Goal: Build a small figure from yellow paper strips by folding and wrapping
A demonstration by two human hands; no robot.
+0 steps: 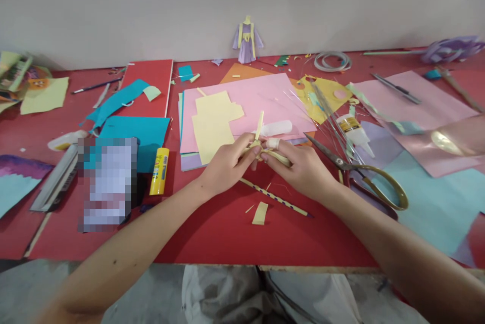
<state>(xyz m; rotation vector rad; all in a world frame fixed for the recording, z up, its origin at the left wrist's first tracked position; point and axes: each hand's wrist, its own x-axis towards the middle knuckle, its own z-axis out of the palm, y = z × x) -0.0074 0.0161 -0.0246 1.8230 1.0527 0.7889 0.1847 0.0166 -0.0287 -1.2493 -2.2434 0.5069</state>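
Note:
Both my hands meet over the middle of the red table [212,233]. My left hand [227,162] pinches a small folded piece of pale yellow paper [259,129], one strip of it sticking upward. My right hand [299,165], with a bandage on its forefinger, grips the same yellow paper from the other side. A striped pencil [276,197] lies on the table just under my hands. A small yellow paper scrap [260,213] lies in front of them. Behind my hands is a stack of pink paper [261,96] with a cut yellow sheet [214,124] on it.
Large scissors [364,172] and a glue bottle [354,129] lie to the right. A yellow glue stick [159,171] and teal paper [140,132] lie to the left. A small paper doll [247,38] stands against the back wall. Coloured sheets and scraps cover much of the table.

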